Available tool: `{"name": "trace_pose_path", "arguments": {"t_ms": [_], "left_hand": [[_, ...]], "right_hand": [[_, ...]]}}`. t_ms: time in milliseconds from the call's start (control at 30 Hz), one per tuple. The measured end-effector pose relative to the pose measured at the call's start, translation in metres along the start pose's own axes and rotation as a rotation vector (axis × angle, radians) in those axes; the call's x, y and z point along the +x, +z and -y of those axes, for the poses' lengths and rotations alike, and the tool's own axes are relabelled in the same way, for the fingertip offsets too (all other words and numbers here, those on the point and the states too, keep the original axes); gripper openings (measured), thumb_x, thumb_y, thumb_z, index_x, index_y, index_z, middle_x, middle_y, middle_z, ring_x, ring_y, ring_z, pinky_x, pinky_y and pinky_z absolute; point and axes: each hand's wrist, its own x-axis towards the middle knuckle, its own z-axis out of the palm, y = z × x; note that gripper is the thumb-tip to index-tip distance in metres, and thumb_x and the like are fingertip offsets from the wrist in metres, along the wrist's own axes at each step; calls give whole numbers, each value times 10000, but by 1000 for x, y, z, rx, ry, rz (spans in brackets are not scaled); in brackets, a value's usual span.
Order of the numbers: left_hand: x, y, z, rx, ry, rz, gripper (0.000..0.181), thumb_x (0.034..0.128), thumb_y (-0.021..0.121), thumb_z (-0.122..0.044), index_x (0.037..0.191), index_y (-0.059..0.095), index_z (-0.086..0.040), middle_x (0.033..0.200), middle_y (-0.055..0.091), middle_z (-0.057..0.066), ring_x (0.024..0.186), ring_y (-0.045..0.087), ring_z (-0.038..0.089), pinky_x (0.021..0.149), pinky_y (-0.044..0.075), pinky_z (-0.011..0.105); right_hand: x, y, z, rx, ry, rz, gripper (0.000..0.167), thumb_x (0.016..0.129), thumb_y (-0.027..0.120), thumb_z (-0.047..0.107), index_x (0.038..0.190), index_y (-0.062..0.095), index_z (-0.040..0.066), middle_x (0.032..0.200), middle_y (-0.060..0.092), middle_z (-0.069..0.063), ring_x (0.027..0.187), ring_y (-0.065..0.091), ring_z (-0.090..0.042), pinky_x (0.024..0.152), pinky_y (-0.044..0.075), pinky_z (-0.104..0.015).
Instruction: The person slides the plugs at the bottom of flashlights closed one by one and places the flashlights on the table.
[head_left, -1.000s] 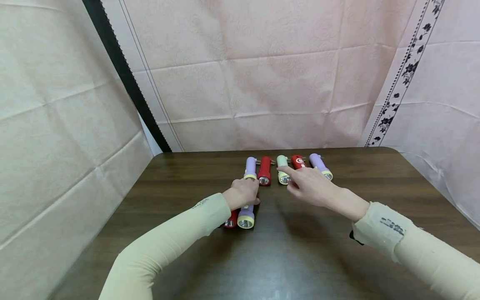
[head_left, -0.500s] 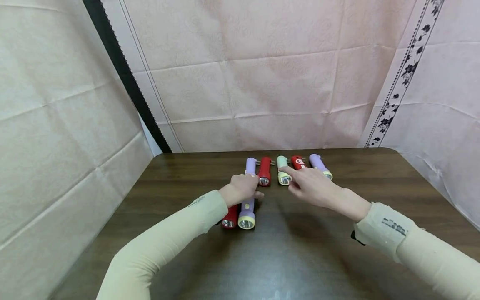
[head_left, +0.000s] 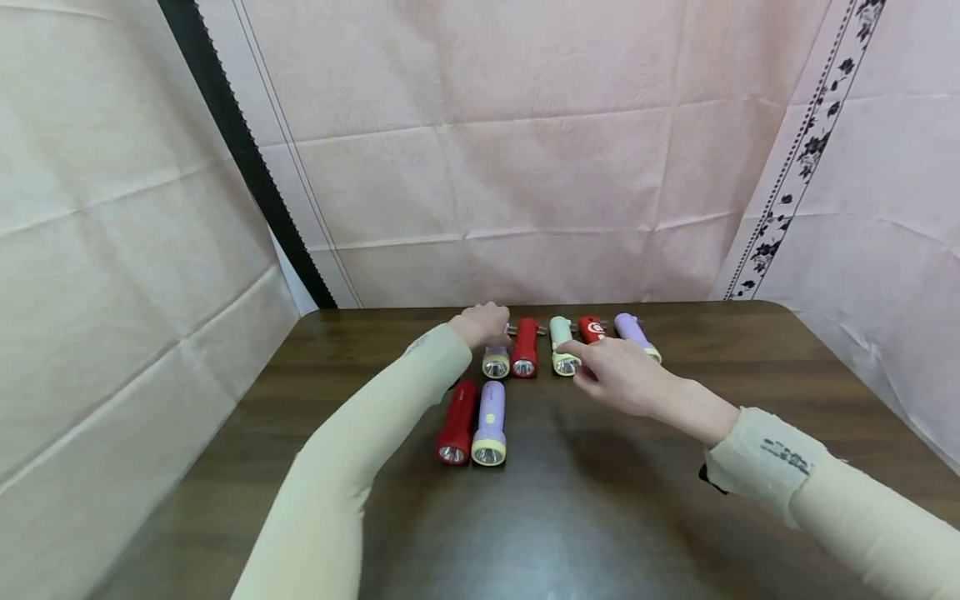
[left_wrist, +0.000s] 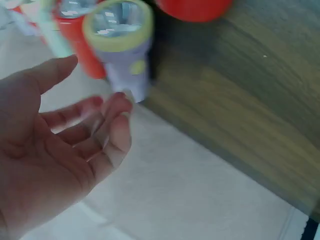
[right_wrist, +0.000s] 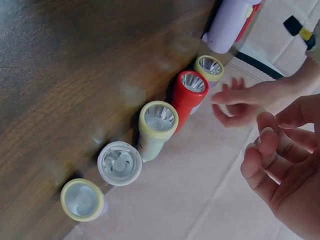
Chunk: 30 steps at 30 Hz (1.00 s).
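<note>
In the head view my left hand (head_left: 483,323) is over the back-left purple flashlight (head_left: 496,362). The left wrist view has this hand (left_wrist: 55,135) with fingers loosely bent beside the tail of the purple flashlight (left_wrist: 127,70), not wrapped round it; contact is unclear. My right hand (head_left: 626,375) hovers by the mint flashlight (head_left: 561,332), and in the right wrist view its fingers (right_wrist: 270,142) hang half curled around nothing. Closer to the front, a red flashlight (head_left: 457,421) and another purple flashlight (head_left: 491,417) lie side by side, lenses toward me.
Along the back edge of the brown table (head_left: 600,517) lie a plain red flashlight (head_left: 526,346), a red one with a white mark (head_left: 592,328) and a purple one (head_left: 633,331) at the right. Pale cloth (head_left: 555,167) hangs behind the table.
My left hand has moved from the front purple flashlight back to the rear one, uncovering the front pair. The right hand has stayed nearly still. The head view has shifted slightly.
</note>
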Motion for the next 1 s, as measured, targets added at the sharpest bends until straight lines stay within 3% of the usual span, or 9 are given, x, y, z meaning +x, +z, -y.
{"name": "trace_pose_path", "arguments": {"t_ms": [167, 300, 567, 767, 1000], "left_hand": [[14, 11, 7, -80, -93, 61, 537, 910, 615, -305, 1336, 444, -26, 1336, 539, 158, 1209, 555, 283, 991, 463, 406], [20, 17, 12, -94, -148, 49, 535, 894, 624, -301, 1306, 458, -3, 1320, 555, 168, 1185, 566, 291, 985, 461, 389], [21, 23, 23, -156, -160, -34, 382, 876, 640, -233, 1170, 520, -20, 1184, 613, 161, 1043, 609, 288, 902, 495, 385], [15, 23, 30, -226, -170, -93, 494, 865, 668, -273, 1230, 439, -32, 1157, 591, 173, 1006, 622, 300, 858, 512, 401], [9, 18, 30, -234, -98, -175, 491, 834, 708, -284, 1174, 446, -48, 1048, 611, 155, 904, 643, 301, 778, 527, 404]], "right_hand": [[0, 3, 1, 1, -16, 3, 292, 830, 594, 51, 1113, 650, 95, 555, 430, 83, 529, 370, -55, 526, 344, -218], [2, 4, 0, 2, -24, -6, 258, 822, 583, 40, 1064, 651, 101, 555, 428, 89, 527, 375, -52, 517, 339, -214], [1, 3, -1, 25, 10, 43, 280, 829, 613, 58, 1101, 664, 102, 546, 447, 79, 510, 371, -59, 489, 333, -209], [1, 3, -3, 38, 30, 85, 293, 838, 605, 71, 1126, 655, 88, 540, 442, 80, 497, 367, -57, 483, 334, -212], [6, -8, -8, 2, 28, 49, 325, 814, 593, 43, 1136, 639, 66, 520, 420, 92, 498, 351, -44, 484, 298, -217]]}}
